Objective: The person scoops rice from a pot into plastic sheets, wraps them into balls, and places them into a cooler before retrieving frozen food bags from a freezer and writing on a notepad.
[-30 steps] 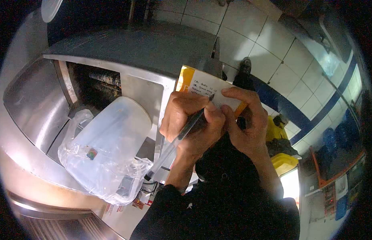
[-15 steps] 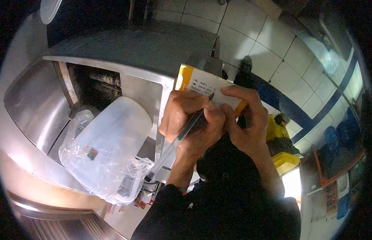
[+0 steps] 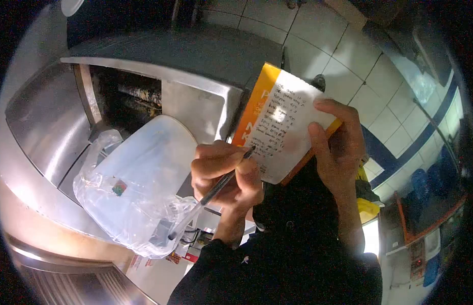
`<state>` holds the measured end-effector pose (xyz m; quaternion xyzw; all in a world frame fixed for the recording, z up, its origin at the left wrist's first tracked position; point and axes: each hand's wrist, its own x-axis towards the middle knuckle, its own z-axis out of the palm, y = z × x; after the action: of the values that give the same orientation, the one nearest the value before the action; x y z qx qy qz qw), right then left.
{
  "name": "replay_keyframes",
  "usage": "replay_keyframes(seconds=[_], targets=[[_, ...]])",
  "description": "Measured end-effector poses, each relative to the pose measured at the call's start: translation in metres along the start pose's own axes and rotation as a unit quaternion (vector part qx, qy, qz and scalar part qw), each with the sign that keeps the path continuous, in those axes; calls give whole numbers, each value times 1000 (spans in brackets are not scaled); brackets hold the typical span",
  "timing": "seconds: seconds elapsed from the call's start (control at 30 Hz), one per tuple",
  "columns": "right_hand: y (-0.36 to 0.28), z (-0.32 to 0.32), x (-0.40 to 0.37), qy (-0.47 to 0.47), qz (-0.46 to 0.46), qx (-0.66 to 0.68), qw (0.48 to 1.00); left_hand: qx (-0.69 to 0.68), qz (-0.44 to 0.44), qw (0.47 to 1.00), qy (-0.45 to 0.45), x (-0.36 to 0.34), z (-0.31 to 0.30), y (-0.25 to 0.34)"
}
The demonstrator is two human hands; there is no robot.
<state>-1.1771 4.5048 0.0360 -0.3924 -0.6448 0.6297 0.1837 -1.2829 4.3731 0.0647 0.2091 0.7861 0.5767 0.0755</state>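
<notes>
My left hand (image 3: 223, 175) grips a clear-barrelled black pen (image 3: 212, 192), whose tip is at the left edge of a white paper (image 3: 284, 127) covered with several handwritten lines. The paper lies on an orange pad (image 3: 257, 101). My right hand (image 3: 338, 147) holds the pad and paper from the right side, thumb on the sheet and fingers behind. Both hands are raised in front of my dark-sleeved body, above the floor.
A translucent white plastic container (image 3: 150, 162) partly wrapped in a clear plastic bag (image 3: 107, 203) sits in a stainless steel recess (image 3: 43, 117). A steel counter top (image 3: 195, 51) lies beyond. White floor tiles (image 3: 348, 56) with a blue stripe and yellow objects (image 3: 367, 207) are at right.
The pad and paper have risen and tilted, so much more of the written list shows. My left hand with the pen has dropped down and left, off the top of the sheet.
</notes>
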Motion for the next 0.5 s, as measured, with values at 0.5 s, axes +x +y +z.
replay_keyframes(seconds=[0.5], targets=[[3, 16, -9, 8, -2, 14, 1000, 38, 38, 999, 9, -6, -1, -17]])
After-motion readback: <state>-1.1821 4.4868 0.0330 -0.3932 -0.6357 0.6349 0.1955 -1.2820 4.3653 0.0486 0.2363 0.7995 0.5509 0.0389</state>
